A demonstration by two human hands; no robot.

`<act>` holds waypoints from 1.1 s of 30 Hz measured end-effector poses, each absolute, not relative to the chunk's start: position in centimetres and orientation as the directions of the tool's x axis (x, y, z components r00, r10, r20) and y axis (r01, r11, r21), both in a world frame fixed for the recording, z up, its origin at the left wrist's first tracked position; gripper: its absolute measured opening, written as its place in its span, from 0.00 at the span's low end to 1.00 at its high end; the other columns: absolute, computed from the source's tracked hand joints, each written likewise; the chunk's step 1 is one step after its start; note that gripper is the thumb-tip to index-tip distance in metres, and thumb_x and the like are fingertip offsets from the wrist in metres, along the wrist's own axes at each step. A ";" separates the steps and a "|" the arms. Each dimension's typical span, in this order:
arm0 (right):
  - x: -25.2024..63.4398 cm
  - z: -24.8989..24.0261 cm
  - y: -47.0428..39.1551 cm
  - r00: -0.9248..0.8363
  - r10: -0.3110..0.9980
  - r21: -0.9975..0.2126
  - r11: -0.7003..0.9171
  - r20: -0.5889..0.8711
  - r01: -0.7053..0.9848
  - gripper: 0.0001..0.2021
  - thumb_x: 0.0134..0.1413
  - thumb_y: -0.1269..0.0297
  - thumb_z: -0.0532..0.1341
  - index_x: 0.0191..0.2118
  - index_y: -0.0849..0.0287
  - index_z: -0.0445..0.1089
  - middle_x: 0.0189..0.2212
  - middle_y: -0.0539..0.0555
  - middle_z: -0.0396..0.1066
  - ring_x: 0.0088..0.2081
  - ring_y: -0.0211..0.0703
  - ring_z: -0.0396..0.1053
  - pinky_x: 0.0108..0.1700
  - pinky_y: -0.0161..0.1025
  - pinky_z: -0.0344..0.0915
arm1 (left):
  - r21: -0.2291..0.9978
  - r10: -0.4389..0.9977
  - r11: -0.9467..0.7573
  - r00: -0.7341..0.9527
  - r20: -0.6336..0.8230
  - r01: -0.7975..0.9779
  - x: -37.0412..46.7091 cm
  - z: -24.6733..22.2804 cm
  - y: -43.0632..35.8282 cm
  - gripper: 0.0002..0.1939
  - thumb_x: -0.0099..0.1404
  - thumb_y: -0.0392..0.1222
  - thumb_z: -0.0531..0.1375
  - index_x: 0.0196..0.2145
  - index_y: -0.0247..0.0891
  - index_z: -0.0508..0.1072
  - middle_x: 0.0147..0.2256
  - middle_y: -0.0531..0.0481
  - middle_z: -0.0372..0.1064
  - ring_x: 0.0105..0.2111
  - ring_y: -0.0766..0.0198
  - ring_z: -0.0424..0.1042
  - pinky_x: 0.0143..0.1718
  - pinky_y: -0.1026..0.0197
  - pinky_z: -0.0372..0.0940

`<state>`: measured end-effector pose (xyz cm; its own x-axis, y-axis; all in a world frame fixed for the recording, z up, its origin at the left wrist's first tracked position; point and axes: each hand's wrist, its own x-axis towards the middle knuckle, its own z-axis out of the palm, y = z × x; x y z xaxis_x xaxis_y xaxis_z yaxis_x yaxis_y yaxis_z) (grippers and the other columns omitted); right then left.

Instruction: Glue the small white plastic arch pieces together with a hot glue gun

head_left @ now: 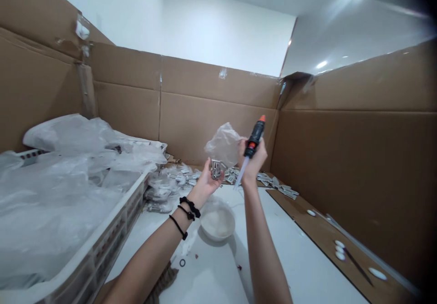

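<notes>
Along the left, far and right sides stand three cardboard walls (126, 99), around one white table (300, 267). On the left is one crate (105, 224), heaped above its rim with clear bags (75, 204) that overlap too much to count. One brown board (293, 208) runs down the right side, with one clear strip (370, 252) along it. Just right of the crate, at the far end, lies a pile of packets (164, 188), too tangled to count; flat metal pieces (288, 191), also too many to count, spread along the far edge to the right.

One bowl (218, 237) sits mid-table, nearer than both hands. The left hand (211, 183) is cupped, thumb up, gripping a small cluster (216, 169) of metal pieces at the lower end of one held bag (223, 144); whether the cluster is inside is unclear. The right hand (254, 158) is closed around one glue gun (254, 140), orange tip upward, its fingers at the bag's right edge.

Smaller still: one dark stick (358, 267) and five white ovals (377, 274) on the right, three black bands (186, 213) around the left wrist, and one black ring (182, 262) on the near table.
</notes>
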<state>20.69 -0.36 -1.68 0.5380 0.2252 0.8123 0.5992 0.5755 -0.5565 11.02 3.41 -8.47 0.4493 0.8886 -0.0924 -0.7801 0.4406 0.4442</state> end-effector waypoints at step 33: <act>22.9 -0.5 -2.2 0.533 0.414 -0.577 0.797 0.738 0.180 0.18 0.45 0.51 0.62 0.33 0.61 0.63 0.25 0.51 0.70 0.26 0.39 0.71 0.32 0.37 0.68 | 0.160 0.704 -0.656 -0.522 0.481 -0.738 -3.9 0.0 1.8 0.15 0.69 0.49 0.46 0.27 0.40 0.57 0.14 0.62 0.54 0.13 0.73 0.54 0.17 0.66 0.43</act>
